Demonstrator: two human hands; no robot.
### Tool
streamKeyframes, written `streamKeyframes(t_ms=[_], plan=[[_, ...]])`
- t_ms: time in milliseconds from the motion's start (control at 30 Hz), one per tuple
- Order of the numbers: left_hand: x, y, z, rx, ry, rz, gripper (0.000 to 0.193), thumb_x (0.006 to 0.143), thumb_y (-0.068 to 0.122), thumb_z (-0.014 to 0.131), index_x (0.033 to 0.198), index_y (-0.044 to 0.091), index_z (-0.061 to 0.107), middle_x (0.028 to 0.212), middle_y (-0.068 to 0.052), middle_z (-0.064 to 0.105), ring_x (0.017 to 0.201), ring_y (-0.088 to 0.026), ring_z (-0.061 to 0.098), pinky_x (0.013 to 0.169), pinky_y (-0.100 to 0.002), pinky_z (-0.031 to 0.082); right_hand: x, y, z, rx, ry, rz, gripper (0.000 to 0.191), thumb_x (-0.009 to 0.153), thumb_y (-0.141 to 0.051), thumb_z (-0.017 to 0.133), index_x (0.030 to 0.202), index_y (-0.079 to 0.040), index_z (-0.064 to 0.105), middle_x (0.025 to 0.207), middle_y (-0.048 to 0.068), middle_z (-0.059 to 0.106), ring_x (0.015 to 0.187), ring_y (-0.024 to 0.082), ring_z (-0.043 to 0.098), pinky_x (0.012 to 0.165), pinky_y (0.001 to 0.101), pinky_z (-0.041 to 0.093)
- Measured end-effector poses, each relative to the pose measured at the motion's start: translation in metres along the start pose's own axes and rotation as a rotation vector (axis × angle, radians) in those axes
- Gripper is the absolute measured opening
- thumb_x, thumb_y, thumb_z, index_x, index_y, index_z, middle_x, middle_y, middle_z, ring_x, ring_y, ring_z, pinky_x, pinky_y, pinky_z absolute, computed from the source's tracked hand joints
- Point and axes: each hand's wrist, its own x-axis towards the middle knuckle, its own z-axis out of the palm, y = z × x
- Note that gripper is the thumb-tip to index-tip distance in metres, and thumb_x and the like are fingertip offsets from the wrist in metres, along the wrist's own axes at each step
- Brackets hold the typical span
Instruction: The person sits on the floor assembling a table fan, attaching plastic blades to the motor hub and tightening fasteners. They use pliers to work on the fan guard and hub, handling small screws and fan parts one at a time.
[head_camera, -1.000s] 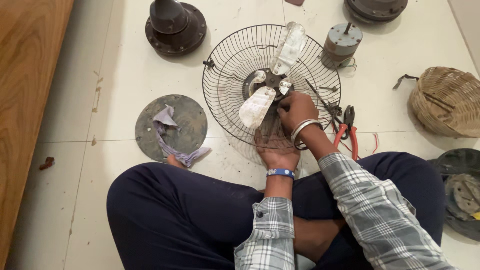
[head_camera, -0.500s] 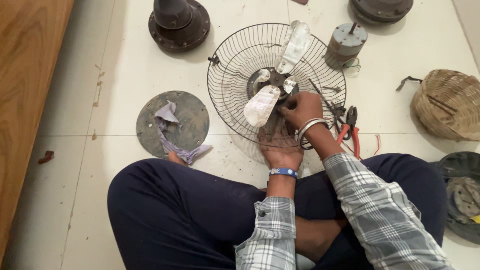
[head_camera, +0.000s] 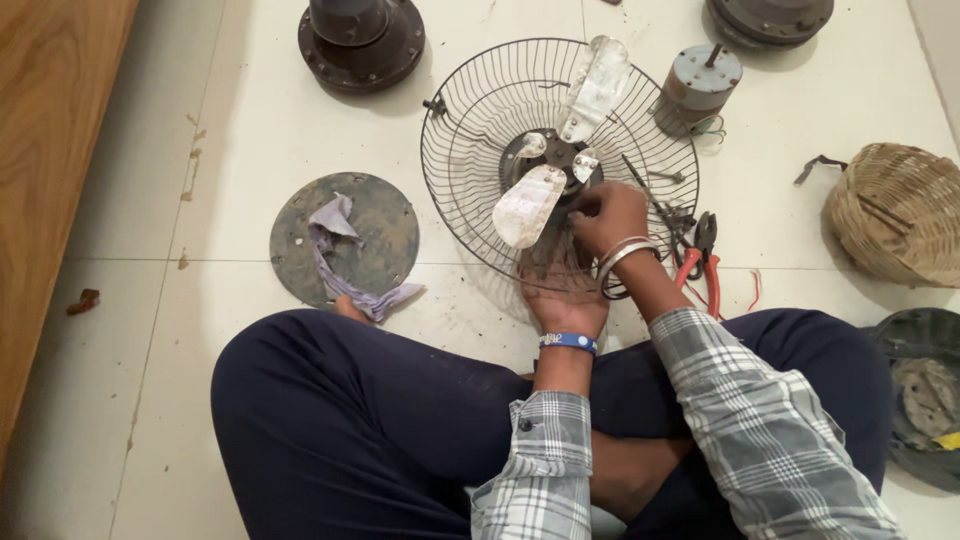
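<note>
Counted on the floor: one wire fan guard (head_camera: 470, 130), one hub (head_camera: 555, 160) carrying three blades (head_camera: 528, 205), one small motor (head_camera: 700, 80), one pair of red-handled pliers (head_camera: 700, 262). The left hand (head_camera: 562, 290) lies palm down, fingers spread flat on the guard's near rim, gripping nothing. The right hand (head_camera: 610, 215), wrist bent inward, pinches at the hub just beyond its fingertips; what it grasps cannot be told.

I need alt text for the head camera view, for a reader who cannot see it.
A person sits cross-legged on a tiled floor, both hands at a wire fan guard: the right hand at the hub of the fan blades, the left hand on the rim. Red pliers lie beside it.
</note>
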Motion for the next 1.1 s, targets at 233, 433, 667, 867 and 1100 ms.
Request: streamKeyframes(t_ms=[233, 433, 667, 867, 1100], plan=[[-0.004, -0.003, 0.01, -0.032, -0.033, -0.059, 0.056, 0.099, 0.053, 0.049, 0.136, 0.014, 0.064, 0.136, -0.003, 0.067, 0.124, -0.022, 0.06, 0.106, -0.04, 0.047, 0.001, 0.0, -0.002, -0.138, -0.012, 0.034, 0.017, 0.072, -0.022, 0.081, 0.079, -0.007, 0.081, 0.071, 0.015, 0.073, 0.066, 0.031, 0.071, 0.072, 0.0387, 0.059], [-0.012, -0.004, 0.025, -0.044, 0.029, -0.02, 0.058, 0.097, 0.054, 0.05, 0.136, 0.013, 0.065, 0.137, -0.003, 0.067, 0.125, -0.022, 0.06, 0.107, -0.04, 0.047, 0.004, 0.003, 0.001, -0.08, -0.042, 0.03, 0.017, 0.073, -0.02, 0.079, 0.083, -0.006, 0.081, 0.073, 0.014, 0.072, 0.067, 0.029, 0.072, 0.072, 0.0385, 0.06], [-0.013, -0.005, 0.029, 0.036, -0.006, -0.008, 0.056, 0.096, 0.054, 0.051, 0.134, 0.015, 0.065, 0.134, -0.002, 0.067, 0.119, -0.021, 0.061, 0.104, -0.038, 0.047, -0.001, 0.005, -0.006, -0.081, -0.041, 0.154, 0.022, 0.073, -0.025, 0.083, 0.085, -0.007, 0.081, 0.076, 0.014, 0.075, 0.069, 0.027, 0.074, 0.075, 0.0362, 0.059], [-0.009, -0.006, 0.021, 0.019, -0.002, -0.023, 0.054, 0.097, 0.056, 0.05, 0.13, 0.016, 0.066, 0.128, 0.0, 0.068, 0.114, -0.019, 0.061, 0.099, -0.04, 0.048, 0.003, 0.005, -0.012, -0.057, -0.084, 0.024, 0.02, 0.07, -0.018, 0.076, 0.087, -0.011, 0.084, 0.078, 0.012, 0.076, 0.071, 0.026, 0.075, 0.074, 0.0358, 0.059], [-0.008, -0.007, 0.017, 0.021, 0.022, -0.028, 0.054, 0.098, 0.057, 0.049, 0.13, 0.017, 0.066, 0.127, -0.001, 0.069, 0.113, -0.019, 0.063, 0.098, -0.038, 0.049, 0.003, 0.0, -0.012, -0.113, -0.062, 0.017, 0.02, 0.073, -0.022, 0.08, 0.088, -0.01, 0.083, 0.079, 0.012, 0.076, 0.071, 0.027, 0.074, 0.074, 0.0356, 0.059]])
